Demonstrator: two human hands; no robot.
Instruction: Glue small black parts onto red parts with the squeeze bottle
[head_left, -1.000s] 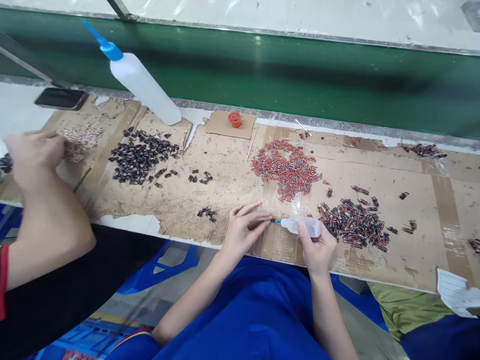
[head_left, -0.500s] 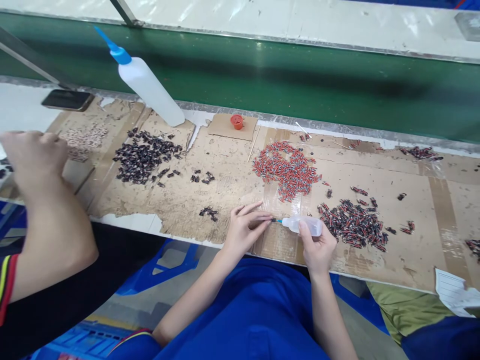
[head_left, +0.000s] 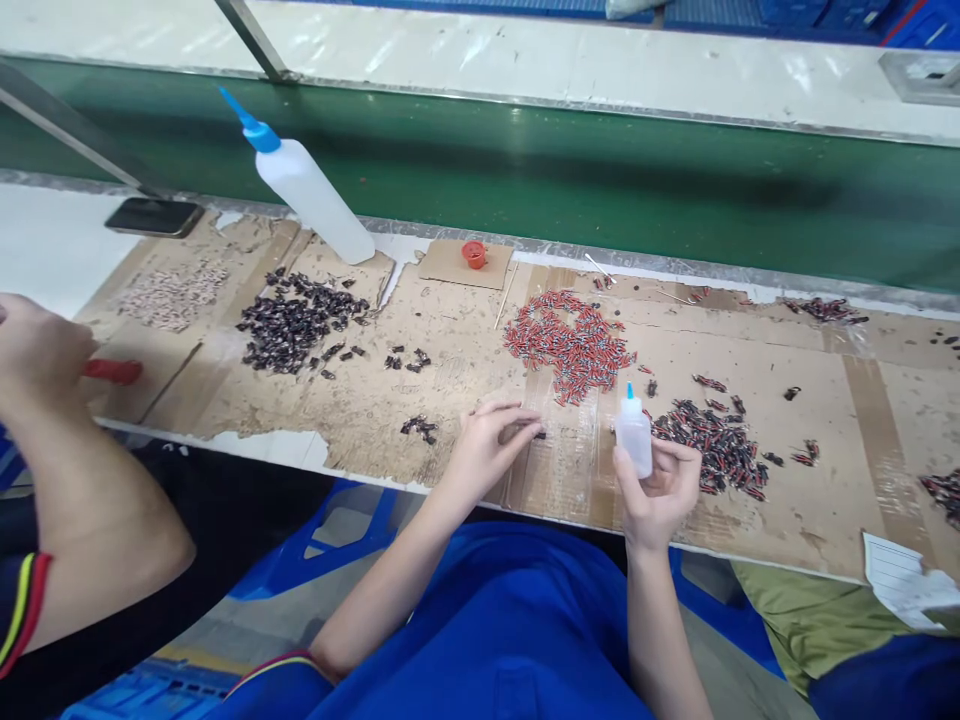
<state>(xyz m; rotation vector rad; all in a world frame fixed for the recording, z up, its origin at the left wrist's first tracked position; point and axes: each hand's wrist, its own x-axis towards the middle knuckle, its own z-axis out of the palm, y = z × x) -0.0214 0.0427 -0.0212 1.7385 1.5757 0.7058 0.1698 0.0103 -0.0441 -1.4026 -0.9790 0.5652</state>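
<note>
My left hand [head_left: 487, 445] pinches a tiny dark part [head_left: 537, 433] between thumb and fingertips just above the cardboard work mat [head_left: 450, 370]. My right hand [head_left: 660, 485] grips a small translucent squeeze bottle [head_left: 634, 432] with a blue nozzle, held upright and apart from the part. A pile of red parts [head_left: 574, 345] lies behind my hands. A pile of dark-and-red parts [head_left: 712, 445] sits just right of the bottle.
A co-worker's arm [head_left: 67, 470] at the left holds a red tool [head_left: 112, 371]. A large white bottle [head_left: 311, 195] leans by a heap of black parts [head_left: 296, 320]. A red cap [head_left: 473, 253], a phone [head_left: 154, 216] and a green conveyor belt [head_left: 600, 185] lie beyond. Paper [head_left: 904, 580] sits at the right.
My right hand has swung the small bottle from lying level with its tip at the part to upright, away from it. The co-worker's hand drew back left and now shows a red tool.
</note>
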